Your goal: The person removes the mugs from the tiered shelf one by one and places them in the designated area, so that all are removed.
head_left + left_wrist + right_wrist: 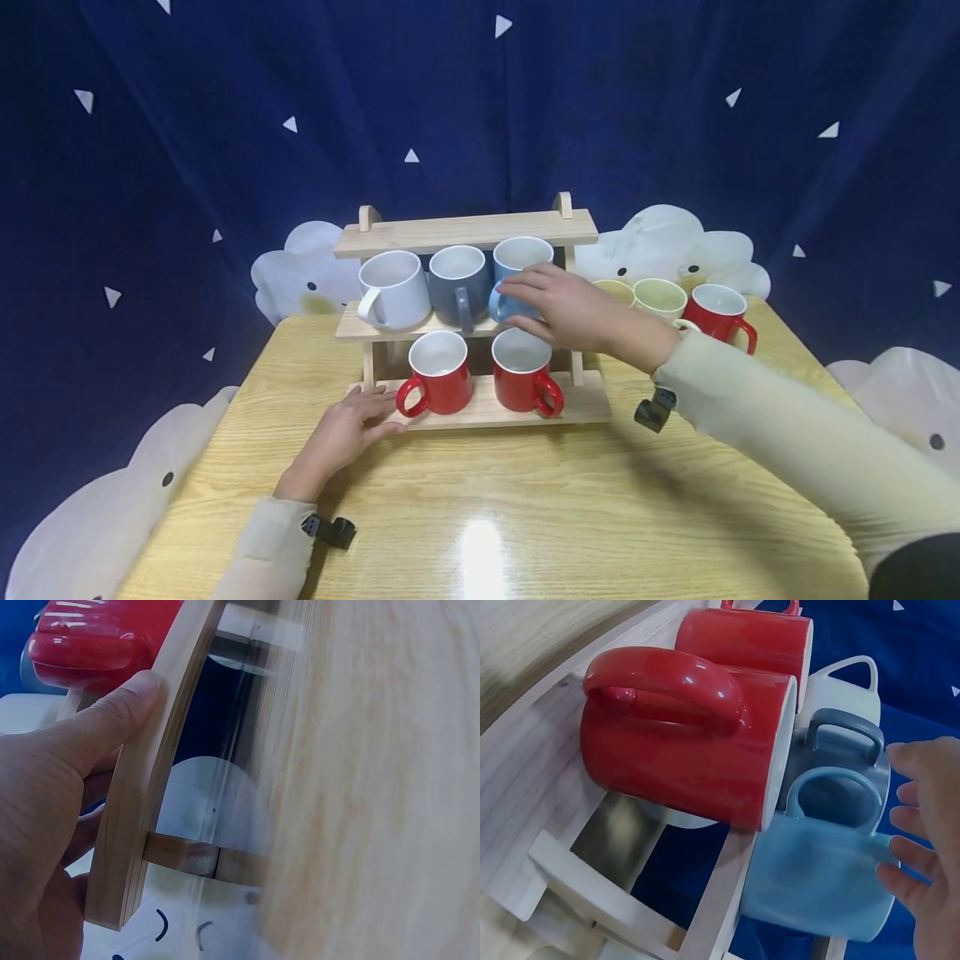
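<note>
The right hand has loosely parted fingers, gripping nothing, right at the light blue cup; contact is unclear. The left hand rests relaxed fingers on the bottom shelf, 2 red cups beside them.

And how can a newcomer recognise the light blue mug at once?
Find the wooden rack on the table. On its middle shelf, the mug is rightmost of three, by the right hand. Its light blue outside sets it apart from the grey-blue mug and white mug.
</note>
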### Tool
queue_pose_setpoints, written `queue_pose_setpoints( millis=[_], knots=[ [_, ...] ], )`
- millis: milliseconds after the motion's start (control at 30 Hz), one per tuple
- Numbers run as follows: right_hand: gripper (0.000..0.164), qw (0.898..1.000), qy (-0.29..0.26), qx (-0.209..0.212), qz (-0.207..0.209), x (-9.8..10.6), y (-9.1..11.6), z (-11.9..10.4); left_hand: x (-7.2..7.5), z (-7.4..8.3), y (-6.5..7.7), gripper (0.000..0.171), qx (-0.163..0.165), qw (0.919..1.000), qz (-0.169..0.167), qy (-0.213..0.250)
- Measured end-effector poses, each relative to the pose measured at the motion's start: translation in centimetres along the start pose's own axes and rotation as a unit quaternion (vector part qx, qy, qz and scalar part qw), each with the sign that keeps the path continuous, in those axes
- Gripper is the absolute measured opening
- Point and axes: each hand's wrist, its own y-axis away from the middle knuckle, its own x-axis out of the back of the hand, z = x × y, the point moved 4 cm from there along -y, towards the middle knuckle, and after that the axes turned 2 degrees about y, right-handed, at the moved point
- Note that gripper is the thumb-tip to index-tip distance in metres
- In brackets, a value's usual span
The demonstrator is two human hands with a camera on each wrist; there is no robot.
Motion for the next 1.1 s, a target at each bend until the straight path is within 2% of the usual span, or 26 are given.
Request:
queue_pose_setpoints(
  millis=[367, 700, 867, 1100],
  knots=[
    [0.049, 0.999, 0.048, 0.008, -0.017, -1.1, -0.9, -0.7, -0.1, 0.0, 0.0, 0.046, 0.013, 0.9999, -0.009, 0.003],
    [0.043, 1.000, 0.003, 0.008, 0.012, -0.8, 0.1, -0.1, 0.1, 0.0, 0.1, 0.046, 0.024, 0.9997, -0.007, 0.007],
    [0.037, 1.000, -0.002, 0.006, 0.026, -0.6, 0.7, 0.4, 0.0, 0.0, 0.2, 0.048, 0.026, 0.9996, -0.008, 0.004],
    [0.032, 0.999, 0.002, -0.003, 0.048, 0.0, 1.8, 0.8, 0.0, 0.1, 0.1, 0.048, 0.008, 0.9999, 0.005, 0.004]
  ],
)
